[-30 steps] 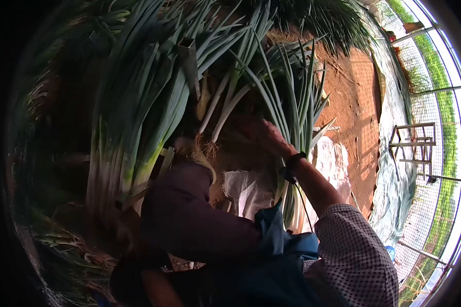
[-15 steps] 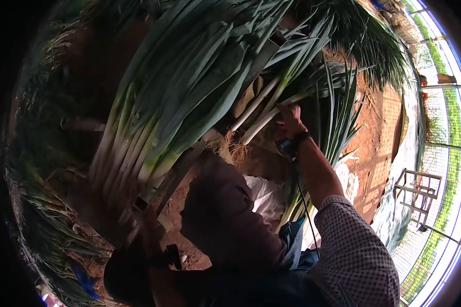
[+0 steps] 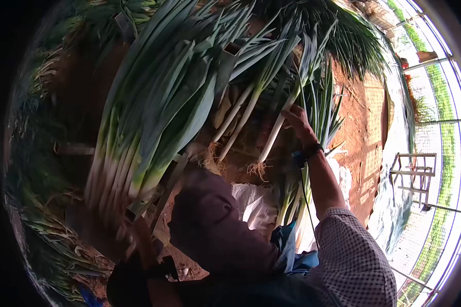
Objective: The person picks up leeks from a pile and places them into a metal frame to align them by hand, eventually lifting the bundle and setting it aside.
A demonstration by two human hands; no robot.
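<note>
The right hand (image 3: 298, 123) was raised in the right-centre of the scene, its grip closed around the upper white shank of a single long leek with a pale stalk and a rooted base (image 3: 271, 138). A dark wristband (image 3: 308, 151) sat on the wrist, and a checked shirt sleeve (image 3: 353, 250) covered the forearm nearer the camera.

The leek's long axis ran diagonally: the root tuft (image 3: 257, 169) hung at the lower left, nearer the person, and the green leaves rose to the upper right past the hand. The stalk therefore lay below and to the left of the grip, with the hand at about the point where white turned to green.

To the left, a large bundle of green-leaved leeks (image 3: 153, 112) lay on a similar slant, roots low and near, leaves fanning far and up. Two more pale-stalked leeks (image 3: 235, 120) lay between this bundle and the held leek, close beside it but apart.

The left hand (image 3: 138, 233) was low and near on the left, in shadow by the base of the big bundle; whether its grip was open or closed could not be told. The right hand was the nearer one to the single leek.

Red-brown soil (image 3: 358, 128) and a white woven sack (image 3: 253, 202) lay beyond and below.
</note>
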